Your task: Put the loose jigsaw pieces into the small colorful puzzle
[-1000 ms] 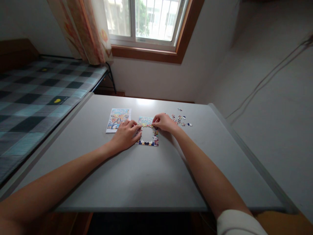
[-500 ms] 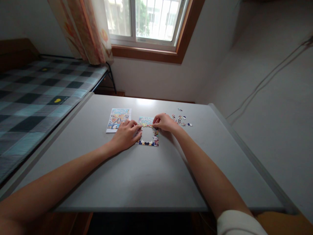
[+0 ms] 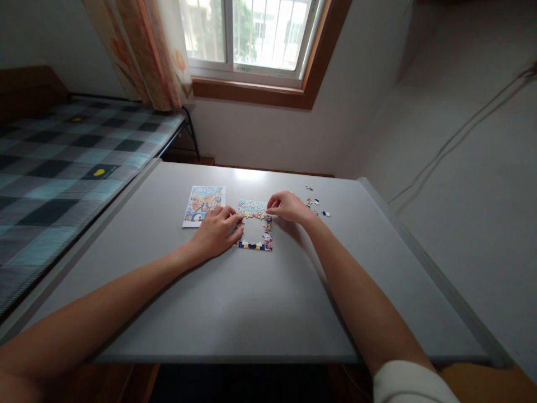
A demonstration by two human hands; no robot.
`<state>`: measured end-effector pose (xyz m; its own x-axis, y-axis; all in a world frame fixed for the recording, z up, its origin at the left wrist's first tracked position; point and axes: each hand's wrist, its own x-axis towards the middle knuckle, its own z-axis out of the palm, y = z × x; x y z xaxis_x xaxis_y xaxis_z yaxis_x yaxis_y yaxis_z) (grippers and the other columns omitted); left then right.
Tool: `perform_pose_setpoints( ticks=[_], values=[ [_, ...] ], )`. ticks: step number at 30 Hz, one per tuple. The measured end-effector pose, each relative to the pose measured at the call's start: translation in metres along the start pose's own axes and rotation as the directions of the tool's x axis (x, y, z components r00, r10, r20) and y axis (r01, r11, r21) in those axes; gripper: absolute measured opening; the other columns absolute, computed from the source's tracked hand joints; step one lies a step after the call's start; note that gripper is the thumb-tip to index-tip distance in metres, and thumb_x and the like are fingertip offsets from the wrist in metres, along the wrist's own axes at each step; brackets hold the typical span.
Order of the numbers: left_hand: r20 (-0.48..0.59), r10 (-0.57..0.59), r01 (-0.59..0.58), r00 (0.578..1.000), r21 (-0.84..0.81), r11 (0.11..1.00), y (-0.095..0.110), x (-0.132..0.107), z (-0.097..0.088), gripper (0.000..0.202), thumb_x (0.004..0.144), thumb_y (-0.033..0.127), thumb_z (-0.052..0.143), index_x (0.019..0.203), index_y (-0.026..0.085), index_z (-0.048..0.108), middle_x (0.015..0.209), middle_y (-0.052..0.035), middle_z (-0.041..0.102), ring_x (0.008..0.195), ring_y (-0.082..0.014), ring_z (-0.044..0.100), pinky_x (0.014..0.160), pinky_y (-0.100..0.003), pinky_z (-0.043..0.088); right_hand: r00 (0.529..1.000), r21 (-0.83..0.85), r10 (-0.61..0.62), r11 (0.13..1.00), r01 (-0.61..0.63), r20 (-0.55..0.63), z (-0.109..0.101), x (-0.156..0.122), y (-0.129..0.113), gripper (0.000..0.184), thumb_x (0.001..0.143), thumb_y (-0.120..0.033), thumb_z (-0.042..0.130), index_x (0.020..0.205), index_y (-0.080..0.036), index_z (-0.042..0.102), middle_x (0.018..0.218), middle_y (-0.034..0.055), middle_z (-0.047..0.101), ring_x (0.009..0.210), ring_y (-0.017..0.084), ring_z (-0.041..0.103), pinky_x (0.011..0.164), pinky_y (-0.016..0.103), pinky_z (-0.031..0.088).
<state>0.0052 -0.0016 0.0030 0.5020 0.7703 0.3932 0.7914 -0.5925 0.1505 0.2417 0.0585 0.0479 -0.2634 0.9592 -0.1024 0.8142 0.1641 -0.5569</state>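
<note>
A partly assembled jigsaw puzzle (image 3: 268, 238) lies on the grey table, its pieces forming a frame around a bare middle. My left hand (image 3: 216, 230) rests on the puzzle's left side, fingers apart and lying on the edge pieces. Above the upper right corner is my right hand (image 3: 287, 206), thumb and fingertips drawn together in a pinch. Whatever sits between those fingertips is too small to make out. Loose puzzle pieces (image 3: 312, 202) are scattered beyond the right hand, some of them hidden behind it. A printed picture sheet (image 3: 204, 202) lies left of the puzzle, partly under my left hand.
The light grey table (image 3: 235, 308) has raised side edges. To the left stands a bed (image 3: 84, 145) with a checked cover. A window (image 3: 260, 39) and a patterned curtain (image 3: 146, 56) are behind; a cable (image 3: 444, 143) hangs along the right wall.
My right hand has shifted slightly to the right, away from the puzzle's top row, uncovering more of it and covering some loose pieces. My left hand has stayed in place.
</note>
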Motion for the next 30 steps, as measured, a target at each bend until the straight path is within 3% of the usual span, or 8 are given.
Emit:
perform_pose_setpoints(
  ticks=[8, 17, 30],
  values=[
    [0.004, 0.002, -0.002, 1.000, -0.012, 1.000, -0.0003, -0.0002, -0.0004, 0.027, 0.093, 0.034, 0.052, 0.110, 0.020, 0.068, 0.107, -0.0090, 0.062, 0.099, -0.0253, 0.053, 0.088, -0.042, 0.042, 0.992, -0.008, -0.005, 1.000, 0.006, 0.127, 0.0015, -0.0006, 0.0002, 0.017, 0.071, -0.022, 0.074, 0.087, -0.015, 0.073, 0.077, 0.0034, 0.067, 0.060, 0.011, 0.055, 0.054, 0.024, 0.037],
    [-0.002, 0.006, -0.006, 1.000, -0.001, 1.000, 0.0004, 0.0000, -0.0005, 0.025, 0.093, 0.034, 0.053, 0.109, 0.021, 0.067, 0.107, -0.0083, 0.063, 0.098, -0.0249, 0.053, 0.087, -0.041, 0.042, 0.993, 0.028, -0.025, 0.999, 0.022, 0.116, 0.0046, 0.0019, 0.0043, 0.017, 0.071, -0.014, 0.070, 0.087, -0.016, 0.074, 0.075, 0.0022, 0.067, 0.062, 0.011, 0.054, 0.057, 0.023, 0.038],
    [0.005, 0.011, -0.011, 1.000, 0.019, 1.000, 0.0010, -0.0001, -0.0012, 0.026, 0.093, 0.035, 0.053, 0.110, 0.020, 0.066, 0.107, -0.0081, 0.063, 0.099, -0.0250, 0.053, 0.087, -0.040, 0.041, 0.996, 0.009, -0.028, 1.000, 0.027, 0.082, 0.0053, 0.0021, 0.0025, 0.015, 0.074, -0.015, 0.067, 0.088, -0.015, 0.074, 0.079, 0.0046, 0.069, 0.066, 0.012, 0.057, 0.060, 0.024, 0.040]
  ],
)
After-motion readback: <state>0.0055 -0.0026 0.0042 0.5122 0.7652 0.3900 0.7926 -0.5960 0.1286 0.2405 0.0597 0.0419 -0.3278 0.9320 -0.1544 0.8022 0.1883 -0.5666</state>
